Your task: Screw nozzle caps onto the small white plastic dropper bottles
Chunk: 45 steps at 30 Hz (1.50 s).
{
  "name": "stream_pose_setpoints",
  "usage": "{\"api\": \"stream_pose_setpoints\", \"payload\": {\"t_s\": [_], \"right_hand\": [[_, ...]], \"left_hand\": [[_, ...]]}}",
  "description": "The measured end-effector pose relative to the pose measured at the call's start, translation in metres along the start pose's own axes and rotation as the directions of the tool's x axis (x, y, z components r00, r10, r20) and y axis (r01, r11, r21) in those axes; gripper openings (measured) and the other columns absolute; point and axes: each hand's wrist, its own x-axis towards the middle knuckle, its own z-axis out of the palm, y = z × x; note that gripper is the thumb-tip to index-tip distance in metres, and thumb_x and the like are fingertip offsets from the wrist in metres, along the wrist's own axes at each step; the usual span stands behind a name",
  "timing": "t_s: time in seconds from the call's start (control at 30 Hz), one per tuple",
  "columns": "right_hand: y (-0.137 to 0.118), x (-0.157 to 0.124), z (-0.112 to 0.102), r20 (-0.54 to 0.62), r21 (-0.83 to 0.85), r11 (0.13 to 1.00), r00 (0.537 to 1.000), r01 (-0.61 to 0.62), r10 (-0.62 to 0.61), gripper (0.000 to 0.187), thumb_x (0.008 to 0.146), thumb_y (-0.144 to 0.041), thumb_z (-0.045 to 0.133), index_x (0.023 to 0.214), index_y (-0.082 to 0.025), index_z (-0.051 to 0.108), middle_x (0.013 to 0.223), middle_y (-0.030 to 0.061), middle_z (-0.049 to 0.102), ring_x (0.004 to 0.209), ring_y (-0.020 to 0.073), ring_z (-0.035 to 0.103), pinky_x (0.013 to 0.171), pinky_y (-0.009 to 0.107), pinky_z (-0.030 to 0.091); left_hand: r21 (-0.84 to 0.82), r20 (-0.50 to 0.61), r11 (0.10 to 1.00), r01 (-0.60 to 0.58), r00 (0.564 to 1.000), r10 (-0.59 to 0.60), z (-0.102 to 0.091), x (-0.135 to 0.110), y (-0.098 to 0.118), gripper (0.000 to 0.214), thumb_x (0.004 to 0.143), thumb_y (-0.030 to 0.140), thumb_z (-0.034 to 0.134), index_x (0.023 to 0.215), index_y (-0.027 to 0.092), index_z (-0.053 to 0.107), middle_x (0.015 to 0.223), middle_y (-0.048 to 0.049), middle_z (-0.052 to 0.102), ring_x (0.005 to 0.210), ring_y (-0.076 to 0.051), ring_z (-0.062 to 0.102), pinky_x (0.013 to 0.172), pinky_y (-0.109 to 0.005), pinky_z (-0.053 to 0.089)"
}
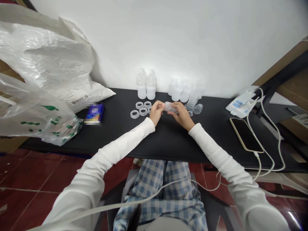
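Head view: left hand (156, 113) and right hand (182, 116) pinch a clear plastic piece (169, 106) over the black table (166, 144); a slack hold could drop it, and a leftward sweep could scatter the loose rings (143, 114) beside the left hand.

White low on the far bottles (151, 89), black across the table (163, 141). Blue-and-pale checks on the trousers (178, 207), green print on the left bag (40, 112).
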Motion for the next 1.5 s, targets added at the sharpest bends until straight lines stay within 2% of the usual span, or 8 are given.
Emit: {"api": "stream_pose_setpoints", "payload": {"t_s": [0.23, 0.43, 0.67, 0.87, 1.03, 1.2, 1.33, 1.5], "right_hand": [[0.006, 0.000, -0.024, 0.200, -0.227, 0.900, 0.922, 0.372, -0.330, 0.031, 0.104, -0.015, 0.044, 0.097, -0.029, 0.071, 0.128, 0.0048, 0.073, 0.127, 0.0223, 0.065, 0.099, 0.045, 0.058], [0.016, 0.000, -0.039, -0.103, -0.535, 0.844, 0.988, 0.043, -0.115, 0.027, 0.096, -0.026, 0.058, 0.121, -0.028, 0.069, 0.121, 0.0124, 0.067, 0.108, 0.0266, 0.065, 0.089, 0.044, 0.053], [0.048, 0.000, -0.077, -0.360, -0.553, 0.724, 0.902, -0.413, 0.240, 0.044, 0.090, -0.041, 0.051, 0.126, -0.016, 0.056, 0.112, 0.0154, 0.063, 0.105, 0.0336, 0.061, 0.092, 0.052, 0.046], [0.055, -0.002, -0.092, -0.239, -0.647, 0.498, 0.773, -0.578, 0.588, 0.040, 0.092, -0.045, 0.051, 0.117, -0.014, 0.054, 0.107, 0.0187, 0.071, 0.099, 0.0340, 0.066, 0.092, 0.049, 0.044], [0.058, -0.011, -0.088, -0.012, -0.740, 0.463, 0.697, -0.489, 0.717, 0.049, 0.094, -0.051, 0.052, 0.122, -0.011, 0.052, 0.115, 0.0233, 0.070, 0.101, 0.0357, 0.065, 0.091, 0.048, 0.043], [0.050, -0.011, -0.089, -0.126, -0.755, 0.454, 0.784, -0.473, 0.608, 0.050, 0.096, -0.048, 0.046, 0.122, -0.006, 0.056, 0.121, 0.0294, 0.062, 0.111, 0.0423, 0.058, 0.093, 0.055, 0.041], [0.029, 0.000, -0.069, -0.249, -0.597, 0.654, 0.883, -0.464, 0.398, 0.043, 0.101, -0.036, 0.031, 0.126, -0.010, 0.056, 0.119, 0.0250, 0.062, 0.109, 0.0381, 0.057, 0.091, 0.053, 0.042], [0.002, 0.006, -0.013, 0.042, -0.278, 0.954, 0.991, -0.114, 0.131, 0.040, 0.102, -0.046, 0.040, 0.123, -0.016, 0.057, 0.102, 0.0149, 0.067, 0.095, 0.0294, 0.062, 0.089, 0.045, 0.046]], "left_hand": [[-0.122, -0.089, 0.990, 0.077, 0.992, -0.088, -0.008, 0.007, 0.000, 0.045, 0.088, 0.040, 0.071, 0.061, 0.019, 0.042, 0.055, 0.0057, 0.043, 0.049, -0.006, 0.038, 0.046, -0.020, 0.032], [-0.149, -0.134, 0.989, 0.000, 0.991, -0.020, -0.008, 0.009, -0.002, 0.049, 0.085, 0.046, 0.075, 0.061, 0.019, 0.042, 0.057, 0.0058, 0.047, 0.050, -0.005, 0.043, 0.044, -0.018, 0.033], [-0.017, -0.165, 0.988, -0.154, 0.975, 0.149, -0.007, 0.009, -0.015, 0.042, 0.093, 0.050, 0.067, 0.070, 0.020, 0.050, 0.069, 0.0033, 0.052, 0.064, -0.009, 0.052, 0.063, -0.021, 0.047], [0.089, -0.143, 0.970, -0.226, 0.961, 0.237, -0.007, 0.009, -0.023, 0.031, 0.102, 0.052, 0.051, 0.094, 0.022, 0.053, 0.125, -0.0093, 0.066, 0.120, -0.018, 0.064, 0.108, -0.035, 0.050], [-0.045, -0.063, 0.989, -0.141, 0.988, 0.138, -0.005, 0.012, -0.031, 0.035, 0.102, 0.057, 0.046, 0.101, 0.023, 0.045, 0.130, -0.0127, 0.064, 0.115, -0.021, 0.070, 0.094, -0.041, 0.062], [-0.096, -0.034, 0.984, -0.153, 0.988, 0.150, -0.005, 0.015, -0.038, 0.044, 0.096, 0.065, 0.055, 0.102, 0.023, 0.044, 0.119, -0.0093, 0.063, 0.104, -0.019, 0.072, 0.086, -0.038, 0.065], [-0.098, -0.011, 0.974, -0.206, 0.979, 0.205, -0.002, 0.014, -0.042, 0.051, 0.090, 0.069, 0.060, 0.107, 0.024, 0.044, 0.115, -0.0062, 0.060, 0.103, -0.018, 0.071, 0.089, -0.038, 0.065], [-0.055, 0.119, 0.951, -0.305, 0.944, 0.309, 0.003, 0.005, -0.038, 0.058, 0.091, 0.071, 0.056, 0.124, 0.025, 0.046, 0.114, -0.0086, 0.063, 0.105, -0.020, 0.071, 0.087, -0.038, 0.066]]}}
